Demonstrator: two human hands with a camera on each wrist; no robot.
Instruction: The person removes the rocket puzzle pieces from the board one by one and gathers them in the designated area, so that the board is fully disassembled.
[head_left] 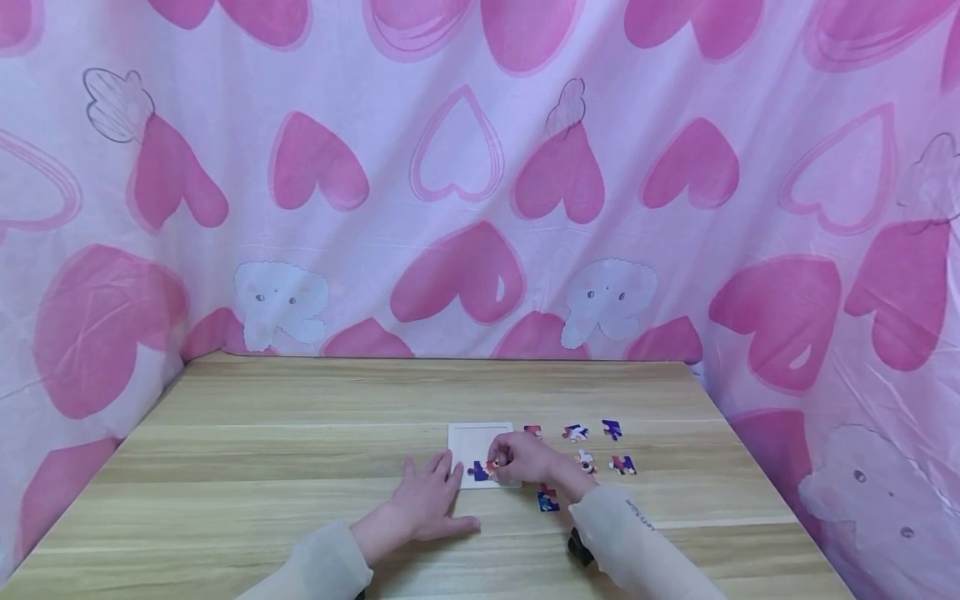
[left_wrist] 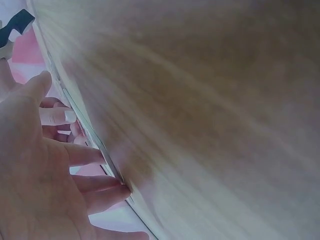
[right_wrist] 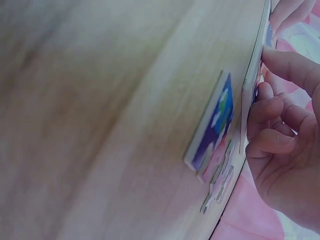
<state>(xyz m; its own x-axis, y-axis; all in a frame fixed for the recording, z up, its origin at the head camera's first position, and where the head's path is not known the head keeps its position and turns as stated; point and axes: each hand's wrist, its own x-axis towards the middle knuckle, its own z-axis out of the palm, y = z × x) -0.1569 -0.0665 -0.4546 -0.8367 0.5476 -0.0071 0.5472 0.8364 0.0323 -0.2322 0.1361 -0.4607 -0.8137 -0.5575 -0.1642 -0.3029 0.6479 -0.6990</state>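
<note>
A white puzzle tray [head_left: 467,442] with a raised rim lies flat on the table. Inside its lower part sits a dark blue puzzle piece [head_left: 477,472]. Right beside it, a red and orange puzzle piece [head_left: 492,467] is pinched in the fingertips of my right hand [head_left: 525,457], which partly hide it and the tray's right side. My left hand [head_left: 426,500] lies spread at the tray's left edge, fingers extended and fingertips touching the rim. From the left wrist view, those fingers [left_wrist: 102,197] meet the tray's edge.
Right of the tray lie several loose pieces, among them a purple one [head_left: 612,429], a white and orange one [head_left: 576,432], a purple and red one [head_left: 622,464] and a blue one [head_left: 548,499]. A heart-patterned pink cloth [head_left: 457,183] hangs behind the wooden table [head_left: 300,433].
</note>
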